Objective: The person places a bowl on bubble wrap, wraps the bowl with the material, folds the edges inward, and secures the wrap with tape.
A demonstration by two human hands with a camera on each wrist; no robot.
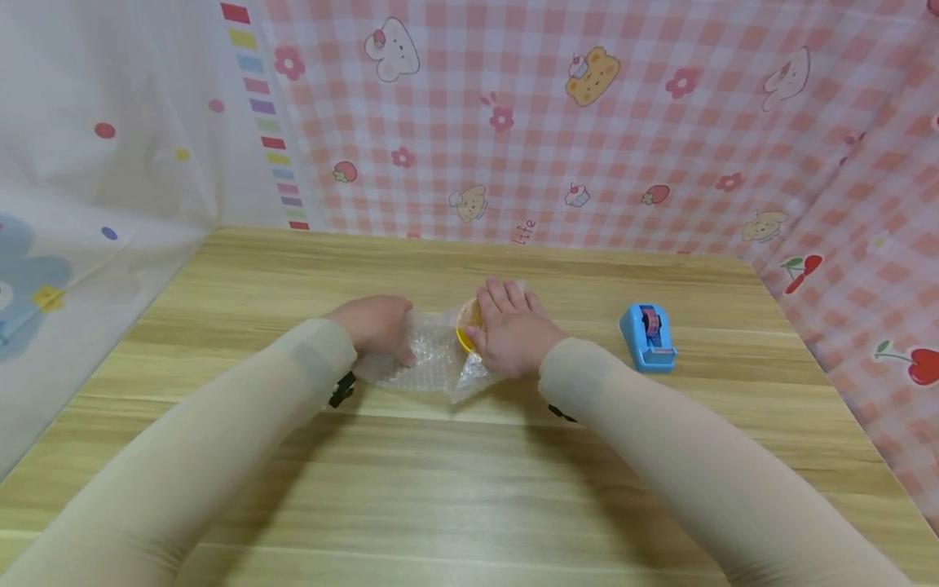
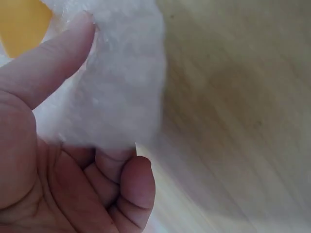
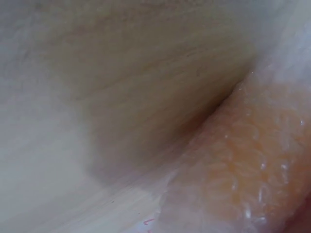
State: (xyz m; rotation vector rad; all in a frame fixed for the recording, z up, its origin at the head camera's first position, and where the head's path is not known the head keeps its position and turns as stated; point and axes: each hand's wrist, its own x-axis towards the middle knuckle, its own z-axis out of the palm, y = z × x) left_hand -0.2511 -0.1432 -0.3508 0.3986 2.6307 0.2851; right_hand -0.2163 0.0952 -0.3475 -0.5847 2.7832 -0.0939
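A sheet of clear bubble wrap (image 1: 429, 350) lies partly over a yellow object (image 1: 464, 338) with a curved rim, whose kind is hard to make out. My left hand (image 1: 377, 326) holds the left end of the wrap; in the left wrist view the thumb (image 2: 60, 56) lies on top and curled fingers (image 2: 133, 187) sit beneath. My right hand (image 1: 509, 326) rests on the wrapped yellow object, its fingers straight and side by side, hiding much of it. In the right wrist view, orange-yellow shows through the bubble wrap (image 3: 248, 165).
A blue tape dispenser (image 1: 649, 338) with a pinkish roll stands right of my right hand. The wooden table (image 1: 455, 489) meets a pink checked backdrop (image 1: 528, 147) behind, with a white dotted sheet (image 1: 139, 179) at left.
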